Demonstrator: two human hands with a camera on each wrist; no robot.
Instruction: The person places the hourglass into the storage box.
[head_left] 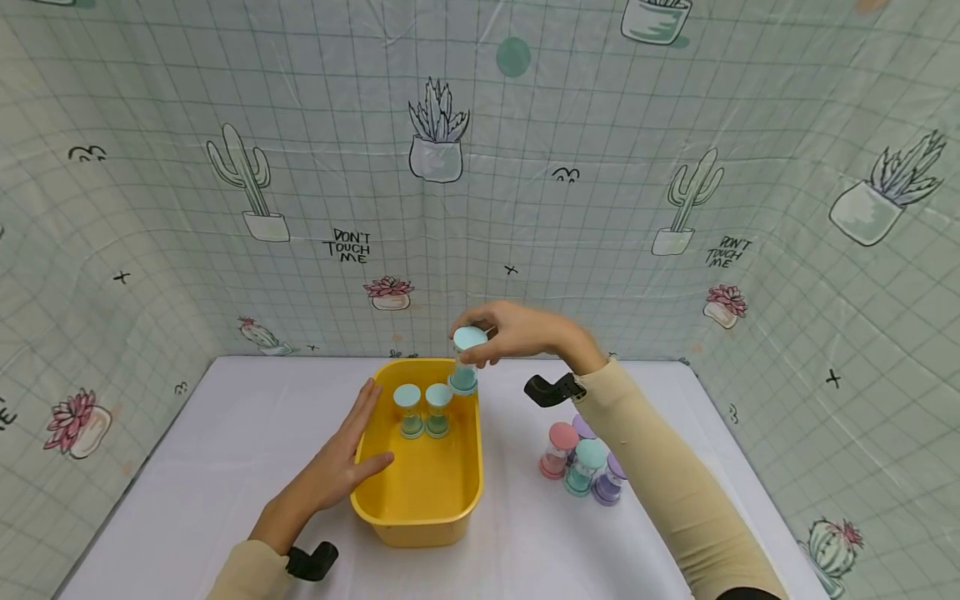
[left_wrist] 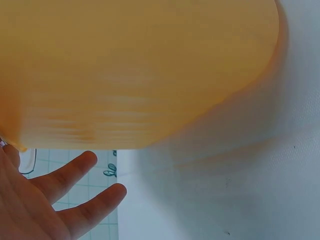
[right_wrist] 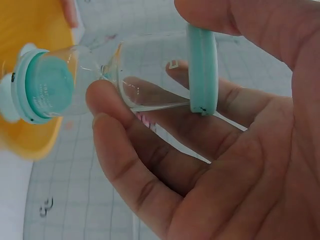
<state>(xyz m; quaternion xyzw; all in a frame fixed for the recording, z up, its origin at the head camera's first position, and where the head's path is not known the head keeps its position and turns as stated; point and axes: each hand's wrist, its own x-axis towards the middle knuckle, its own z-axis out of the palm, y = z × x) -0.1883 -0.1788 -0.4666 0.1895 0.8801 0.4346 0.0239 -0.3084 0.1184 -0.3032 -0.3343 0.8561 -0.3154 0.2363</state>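
Teal sand timer [head_left: 466, 360] pinched by right hand [head_left: 517, 332] above yellow tub [head_left: 420, 508] back rim; left hand [head_left: 341, 458] spread flat against tub wall; could clip rim and topple two standing timers [head_left: 423, 410] on counter [head_left: 225, 467]

Looks like a little makeshift recording booth rather than a real room in a home or shop. A thin printed sheet [head_left: 480, 208] hangs on three sides as a backdrop, creased and a bit shiny like plastic, with a pale green grid, cartoon cacti, potted succulents and "DON'T TOUCH ME" lettering. It boxes in a plain white counter [head_left: 225, 450] with no furniture, shelves or windows showing anywhere. What's laid out is toy-like: a yellow plastic tub [head_left: 420, 500] and a cluster of pastel sand timers [head_left: 581, 462]. Black camera mounts strapped at both wrists [head_left: 553, 389] add to the staged, data-collection feel.
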